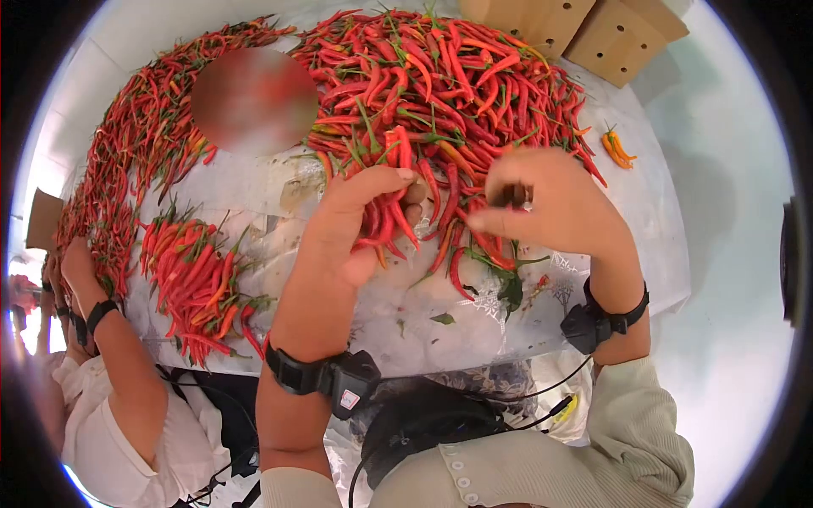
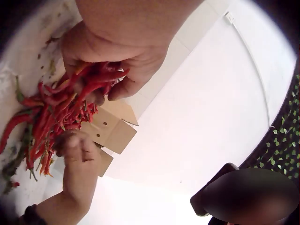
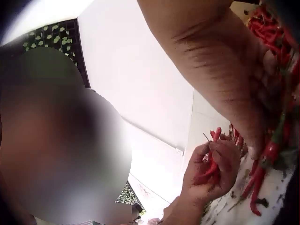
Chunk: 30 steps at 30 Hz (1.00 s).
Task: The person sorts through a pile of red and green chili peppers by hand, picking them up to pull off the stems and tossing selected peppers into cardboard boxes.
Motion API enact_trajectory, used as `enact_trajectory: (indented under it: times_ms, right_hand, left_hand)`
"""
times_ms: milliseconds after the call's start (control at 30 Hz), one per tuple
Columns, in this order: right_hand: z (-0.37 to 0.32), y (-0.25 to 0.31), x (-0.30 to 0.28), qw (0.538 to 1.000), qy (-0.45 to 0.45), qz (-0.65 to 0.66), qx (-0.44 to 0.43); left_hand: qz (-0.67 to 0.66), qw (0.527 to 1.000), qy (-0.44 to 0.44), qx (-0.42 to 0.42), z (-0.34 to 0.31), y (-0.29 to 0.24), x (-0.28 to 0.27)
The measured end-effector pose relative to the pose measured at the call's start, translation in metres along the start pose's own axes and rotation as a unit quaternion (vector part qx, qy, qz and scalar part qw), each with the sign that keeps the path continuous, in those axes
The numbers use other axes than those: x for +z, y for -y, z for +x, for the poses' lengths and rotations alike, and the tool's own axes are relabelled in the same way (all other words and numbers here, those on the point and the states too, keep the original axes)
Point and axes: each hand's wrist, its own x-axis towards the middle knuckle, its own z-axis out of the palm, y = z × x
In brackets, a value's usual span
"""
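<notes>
In the head view the left hand (image 1: pixel 343 220) grips several red chilies (image 1: pixel 388 218), their ends poking out past the thumb; the left wrist view shows the same bunch (image 2: pixel 96 77) in the palm. The right hand (image 1: pixel 550 203) is just to the right, over the near edge of the big chili pile (image 1: pixel 474 80), fingers bent and thumb pointing left. In the right wrist view the right hand's (image 3: pixel 253 89) fingers are among chilies with green stems, beside one red chili (image 3: pixel 271 151); whether it holds one is hidden.
A smaller chili heap (image 1: pixel 190 275) lies left of the left forearm, with a long chili pile behind it. Cardboard boxes (image 1: pixel 622 38) stand at the back right. Two orange chilies (image 1: pixel 618 149) and loose leaves (image 1: pixel 443 319) lie on the table. Another person's arm (image 1: pixel 118 364) is at far left.
</notes>
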Motion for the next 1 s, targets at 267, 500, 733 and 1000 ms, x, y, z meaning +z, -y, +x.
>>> enact_trajectory:
  times_ms: [267, 500, 733, 1000]
  right_hand:
    - [-0.011, 0.003, 0.003, 0.981, 0.144, -0.131, 0.022]
    - [-0.013, 0.01, 0.001, 0.968, 0.175, -0.177, 0.025]
    - [-0.002, -0.016, -0.011, 0.995, 0.008, 0.103, 0.013]
    - [0.005, -0.019, -0.011, 0.898, -0.034, 0.435, 0.059]
  left_hand:
    - [0.009, 1.0, -0.013, -0.002, 0.001, -0.002, 0.001]
    - [0.036, 0.998, -0.043, 0.012, 0.001, -0.001, 0.002]
    - [0.028, 0.999, -0.042, 0.019, 0.004, 0.0, -0.003]
    - [0.015, 0.999, -0.04, 0.027, 0.004, 0.001, -0.007]
